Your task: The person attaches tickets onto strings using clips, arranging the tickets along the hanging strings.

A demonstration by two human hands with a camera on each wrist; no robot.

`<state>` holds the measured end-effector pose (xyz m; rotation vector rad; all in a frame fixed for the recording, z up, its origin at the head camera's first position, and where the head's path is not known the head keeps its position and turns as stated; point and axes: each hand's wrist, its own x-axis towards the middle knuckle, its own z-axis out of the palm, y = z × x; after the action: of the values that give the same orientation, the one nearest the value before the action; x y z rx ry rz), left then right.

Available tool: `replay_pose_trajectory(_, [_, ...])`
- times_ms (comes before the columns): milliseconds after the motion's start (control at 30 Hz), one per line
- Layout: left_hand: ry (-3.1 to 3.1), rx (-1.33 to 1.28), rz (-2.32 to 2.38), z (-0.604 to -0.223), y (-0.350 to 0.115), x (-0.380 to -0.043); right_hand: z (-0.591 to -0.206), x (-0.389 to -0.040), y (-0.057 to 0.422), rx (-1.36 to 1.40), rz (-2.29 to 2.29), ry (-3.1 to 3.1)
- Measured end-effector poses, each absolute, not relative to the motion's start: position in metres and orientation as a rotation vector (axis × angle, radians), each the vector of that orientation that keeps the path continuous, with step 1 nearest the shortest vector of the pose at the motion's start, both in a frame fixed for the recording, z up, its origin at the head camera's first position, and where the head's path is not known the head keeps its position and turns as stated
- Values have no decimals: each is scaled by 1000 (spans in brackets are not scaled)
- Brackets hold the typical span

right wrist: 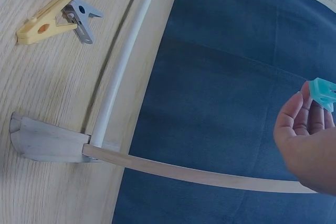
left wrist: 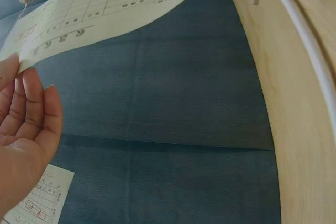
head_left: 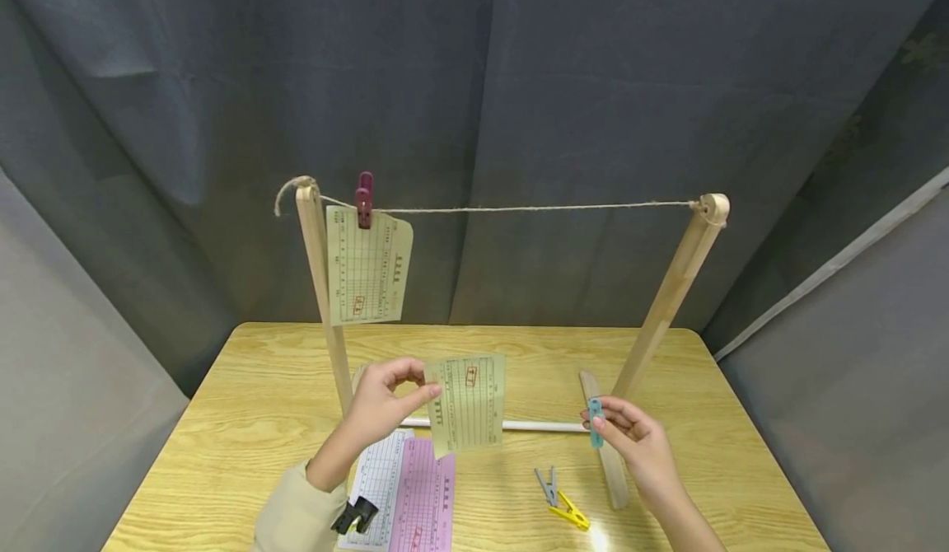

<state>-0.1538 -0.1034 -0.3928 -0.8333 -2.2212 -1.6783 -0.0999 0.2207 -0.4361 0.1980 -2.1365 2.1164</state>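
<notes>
My left hand [head_left: 386, 398] pinches a pale yellow printed slip [head_left: 469, 404] by its left edge, above the table. In the left wrist view the slip [left wrist: 105, 11] stretches out from thumb and fingers, slightly bowed. My right hand [head_left: 636, 441] holds a teal clothespin [head_left: 596, 423] between thumb and fingers, near the right post; in the right wrist view the clothespin [right wrist: 324, 93] is cut by the frame edge. A second yellow slip [head_left: 368, 268] hangs from the string [head_left: 534, 208] under a dark red clothespin [head_left: 364, 200].
Wooden posts [head_left: 670, 298] carry the string, with a white rod [head_left: 544, 426] low between them. A grey clothespin [head_left: 549, 486] and a yellow clothespin [head_left: 571, 512] lie touching on the table. White [head_left: 377, 486] and pink [head_left: 423, 494] slips lie near the left forearm.
</notes>
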Motion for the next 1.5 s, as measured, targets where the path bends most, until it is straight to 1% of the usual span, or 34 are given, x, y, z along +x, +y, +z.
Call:
replay_pose_trajectory(167, [-2153, -867, -1711, -386, -104, -157, -435, -100, 220, 205, 2117, -2135])
replay_pose_trajectory(367, [-2052, -841, -1762, -379, -103, -160, -426, -102, 217, 217, 2092, -2163])
replay_pose_trajectory(600, [-1917, -781, -1860, -371, -101, -166, -412, -110, 213, 377, 2105, -2080])
replay_pose_trajectory(733, [-1875, -748, -1903, -365, -100, -168, -404, -114, 212, 398, 2102, -2055])
replay_pose_trajectory(967, [-1825, -726, -1939, -356, -101, -174, -386, -121, 208, 569, 2114, -1949])
replay_pose_trajectory(1233, [-1826, -640, -1997, -345, -103, -180, -364, -130, 201, 651, 2093, -1893])
replay_pose_trajectory(1500, [-1800, -643, -1993, -333, -104, -187, -347, -140, 198, 807, 2074, -1858])
